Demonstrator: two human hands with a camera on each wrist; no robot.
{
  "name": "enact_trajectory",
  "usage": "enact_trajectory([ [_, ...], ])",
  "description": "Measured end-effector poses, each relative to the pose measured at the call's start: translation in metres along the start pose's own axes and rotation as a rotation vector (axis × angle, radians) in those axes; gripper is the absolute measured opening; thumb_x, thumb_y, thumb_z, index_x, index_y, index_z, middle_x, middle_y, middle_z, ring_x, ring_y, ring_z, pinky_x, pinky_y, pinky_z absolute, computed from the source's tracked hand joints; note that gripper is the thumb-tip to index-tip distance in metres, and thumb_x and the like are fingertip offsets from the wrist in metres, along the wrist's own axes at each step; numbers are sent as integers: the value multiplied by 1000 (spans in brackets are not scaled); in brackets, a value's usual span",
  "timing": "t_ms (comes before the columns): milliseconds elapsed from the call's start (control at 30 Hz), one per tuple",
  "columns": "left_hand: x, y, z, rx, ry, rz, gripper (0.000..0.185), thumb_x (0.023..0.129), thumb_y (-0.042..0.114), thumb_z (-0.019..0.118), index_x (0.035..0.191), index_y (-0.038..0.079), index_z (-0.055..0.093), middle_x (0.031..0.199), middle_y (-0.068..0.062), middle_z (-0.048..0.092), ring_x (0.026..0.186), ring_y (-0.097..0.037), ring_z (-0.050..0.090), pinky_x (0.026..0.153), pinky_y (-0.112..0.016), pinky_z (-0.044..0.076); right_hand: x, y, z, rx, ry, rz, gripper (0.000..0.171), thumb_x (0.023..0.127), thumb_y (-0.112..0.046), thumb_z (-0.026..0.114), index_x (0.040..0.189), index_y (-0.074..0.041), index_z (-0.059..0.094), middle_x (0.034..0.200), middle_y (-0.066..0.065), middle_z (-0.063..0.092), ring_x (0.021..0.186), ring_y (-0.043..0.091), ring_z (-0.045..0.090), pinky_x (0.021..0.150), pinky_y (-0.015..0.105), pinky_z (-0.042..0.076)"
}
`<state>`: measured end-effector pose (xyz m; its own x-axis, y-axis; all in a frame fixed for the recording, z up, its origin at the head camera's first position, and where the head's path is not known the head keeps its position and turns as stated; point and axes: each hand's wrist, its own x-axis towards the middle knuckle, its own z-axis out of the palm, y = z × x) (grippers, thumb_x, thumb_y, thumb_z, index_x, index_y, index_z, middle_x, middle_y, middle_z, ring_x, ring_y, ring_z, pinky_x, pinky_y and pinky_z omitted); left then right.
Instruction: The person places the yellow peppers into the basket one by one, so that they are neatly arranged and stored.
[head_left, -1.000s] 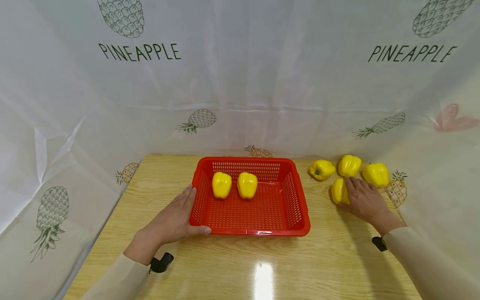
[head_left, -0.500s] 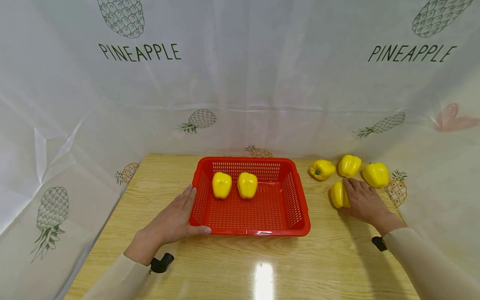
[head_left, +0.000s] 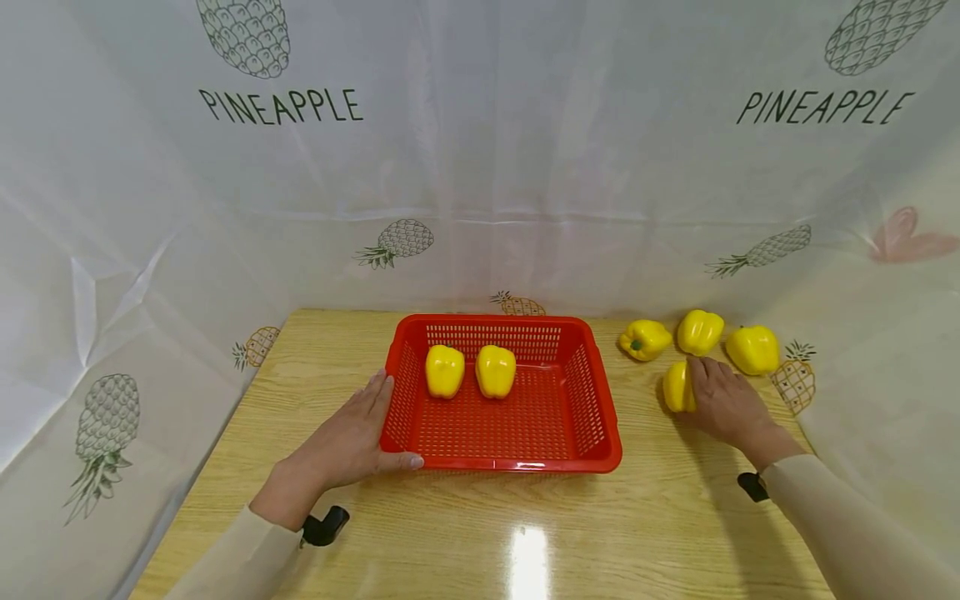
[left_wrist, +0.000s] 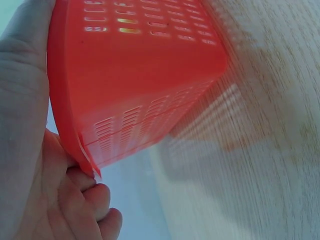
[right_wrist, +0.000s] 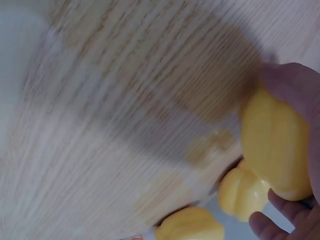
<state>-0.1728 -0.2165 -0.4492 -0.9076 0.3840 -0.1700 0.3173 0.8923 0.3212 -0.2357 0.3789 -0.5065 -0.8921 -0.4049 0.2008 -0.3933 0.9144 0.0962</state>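
1. Pineapple-print sheeting (head_left: 480, 167) walls in a wooden worktop (head_left: 480, 517); red basket (head_left: 501, 462) sits mid-worktop with two yellow peppers (head_left: 444, 370) (head_left: 496, 370) standing side by side toward its far wall.
2. Key relation: held pepper (head_left: 677, 386) lies right of the basket, apart from its right wall. It sits under the right hand (head_left: 726, 406), on the thumb side. Long axis can't be read with the hand over it.
3. Right hand is by far the nearer hand to it. Three loose peppers (head_left: 643, 339) (head_left: 700, 331) (head_left: 751, 349) sit just beyond it in a row.
4. Right grip: fingers curled over the held pepper (right_wrist: 277, 150), thumb on one flank, fingertips (right_wrist: 262, 224) on the other. Whether the pepper is clear of the worktop: can't tell.
5. Left hand (head_left: 341, 446) is at the basket's near-left corner. Left grip: thumb along the front rim, fingers up the outer left wall (left_wrist: 145, 90), pressing flat rather than clenched.
6. Basket floor in front of the two peppers is bare.
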Motion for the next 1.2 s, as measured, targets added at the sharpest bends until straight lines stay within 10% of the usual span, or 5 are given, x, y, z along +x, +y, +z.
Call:
enact_trajectory([
  [567, 1, 2, -2, 17, -9, -3, 138, 80, 89, 62, 166, -7, 13, 176, -25, 9, 161, -44, 19, 129, -59, 26, 25, -9, -28, -80, 143, -38, 91, 68, -44, 95, 124, 8, 45, 105, 26, 58, 92, 44, 61, 73, 57, 55],
  [1200, 2, 0, -5, 33, -2, 19, 140, 78, 90, 63, 165, -9, 14, 175, -27, 12, 162, -44, 16, 130, -59, 21, 87, -60, -81, -68, 214, -148, 95, 72, -41, 93, 137, 12, 47, 119, 31, 61, 105, 49, 64, 87, 60, 59],
])
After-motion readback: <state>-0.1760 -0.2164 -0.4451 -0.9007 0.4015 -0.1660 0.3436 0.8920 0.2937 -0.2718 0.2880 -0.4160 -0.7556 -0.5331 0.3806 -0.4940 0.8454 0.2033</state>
